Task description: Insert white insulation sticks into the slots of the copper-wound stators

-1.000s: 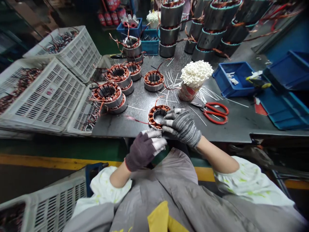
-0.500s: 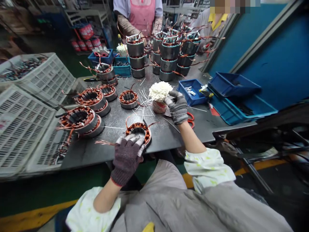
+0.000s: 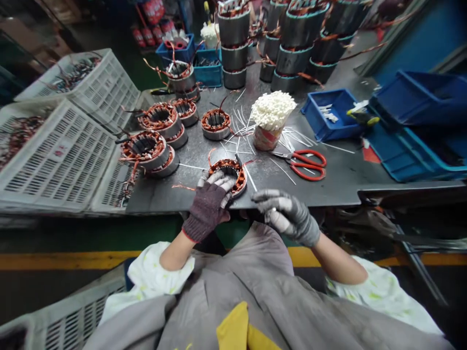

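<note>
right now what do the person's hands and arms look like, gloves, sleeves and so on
The left hand wears a dark purplish knit glove with pale fingertips and a red cuff edge. The right hand wears a grey mottled knit glove with pale fingertips. Both arms have white sleeve covers with faint yellow-green print.

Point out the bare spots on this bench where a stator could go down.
Bare patches on the dark metal bench: its front right corner, below the red-handled scissors; a strip left of the copper-wound stator under the left hand. Crowded: around the cup of white sleeves and the stacked stators.
</note>
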Tool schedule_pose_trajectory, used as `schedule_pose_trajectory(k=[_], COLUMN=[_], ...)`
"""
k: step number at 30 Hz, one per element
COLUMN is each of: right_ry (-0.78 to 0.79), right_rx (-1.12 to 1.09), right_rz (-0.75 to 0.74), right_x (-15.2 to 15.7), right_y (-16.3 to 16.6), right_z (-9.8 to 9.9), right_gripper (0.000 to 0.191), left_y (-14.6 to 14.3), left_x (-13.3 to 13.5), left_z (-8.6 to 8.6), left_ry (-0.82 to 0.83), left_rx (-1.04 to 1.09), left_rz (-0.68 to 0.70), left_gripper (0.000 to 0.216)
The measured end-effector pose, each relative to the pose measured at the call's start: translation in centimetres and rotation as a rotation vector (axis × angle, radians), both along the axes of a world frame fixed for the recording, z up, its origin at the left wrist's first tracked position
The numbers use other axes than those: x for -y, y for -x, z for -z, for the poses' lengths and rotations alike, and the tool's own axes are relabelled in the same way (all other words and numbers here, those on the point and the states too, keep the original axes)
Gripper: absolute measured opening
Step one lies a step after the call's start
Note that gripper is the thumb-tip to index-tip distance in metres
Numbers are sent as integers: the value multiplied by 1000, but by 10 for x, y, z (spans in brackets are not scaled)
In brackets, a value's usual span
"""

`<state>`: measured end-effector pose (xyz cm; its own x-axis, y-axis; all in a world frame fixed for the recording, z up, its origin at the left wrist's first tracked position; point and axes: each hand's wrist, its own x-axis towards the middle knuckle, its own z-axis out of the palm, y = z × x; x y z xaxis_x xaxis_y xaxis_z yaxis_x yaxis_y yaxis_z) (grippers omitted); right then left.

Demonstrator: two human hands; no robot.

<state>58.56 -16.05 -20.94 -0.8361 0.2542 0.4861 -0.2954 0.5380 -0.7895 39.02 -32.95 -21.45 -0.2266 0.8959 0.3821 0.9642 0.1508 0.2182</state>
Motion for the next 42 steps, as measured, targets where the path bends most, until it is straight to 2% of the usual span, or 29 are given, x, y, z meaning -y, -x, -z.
schedule_pose_trajectory(k=[2,5,10,12,14,16,19,21,27,34,39,42], right_ry=[-31,2,63,120,233,428,704,750,595,268,364,330], right_rx=[36,82,91,60,55,84,129,123,128,123,85,86], right_rz=[-51,-61,-87,-60,10,103,206,245,239,274,305,287], right_x=[16,27,21,18,17,20,25,28,30,20,22,24], right_y=[-15,-23,2,19,35,48,58,59,60,63,53,56], right_z=[9,17,23,27,33,36,37,35,32,33,30,31], right_gripper=[27,26,30,32,33,31,28,28,22,16,14,13], left_y=[2,3,-4,-9,-14,-19,-21,-21,-18,-18,-16,-18], left_x=[2,4,-1,-6,-13,-18,-21,-20,-13,-7,-9,-11], left_z=[-2,-2,-2,-2,-2,-2,-2,-2,-2,-5,-3,-4], left_ry=[43,55,14,-49,-131,-186,-209,-231,-227,-323,-327,-252], left_rx=[10,1,-15,23,93,173,209,165,35,-57,-102,-127], left_rz=[3,-11,-45,-126,-256,-343,-299,-232,-141,-17,-29,-57], left_gripper=[44,44,39,40,41,39,27,24,28,26,25,28])
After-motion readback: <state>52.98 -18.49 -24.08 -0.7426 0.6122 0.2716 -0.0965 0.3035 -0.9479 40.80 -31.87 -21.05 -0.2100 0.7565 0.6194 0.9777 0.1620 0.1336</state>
